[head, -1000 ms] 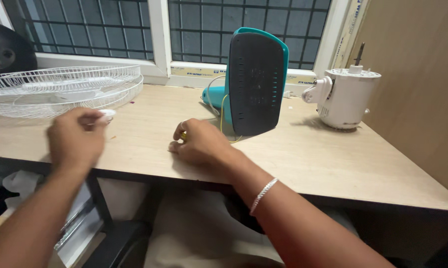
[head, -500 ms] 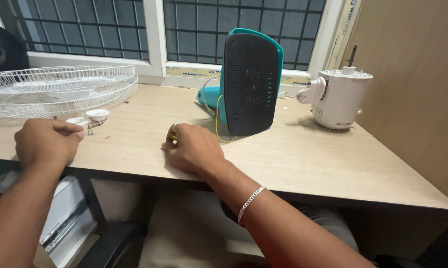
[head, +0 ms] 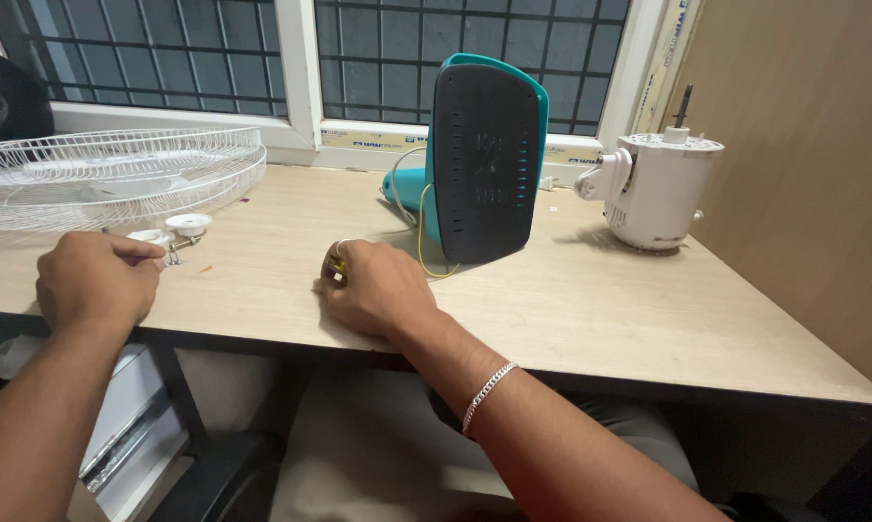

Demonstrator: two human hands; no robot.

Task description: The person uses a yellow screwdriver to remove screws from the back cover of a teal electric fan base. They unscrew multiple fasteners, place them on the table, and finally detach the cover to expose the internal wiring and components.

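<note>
Resting on the pale wooden desk, the right hand curls shut over a small yellow object, mostly hidden. The left hand is fisted near small white plastic caps; its grip cannot be made out.

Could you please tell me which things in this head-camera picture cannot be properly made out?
- What the right hand grips: only a yellow tip shows, the fingers cover the rest.
- Small white parts and screws by the left hand: too small to identify.
- Black round object at the upper left: cut off by the frame edge.
- Front of the teal fan base: turned away; only its black underside shows.
- Wire fan guard: left side cut off by the frame edge.
</note>
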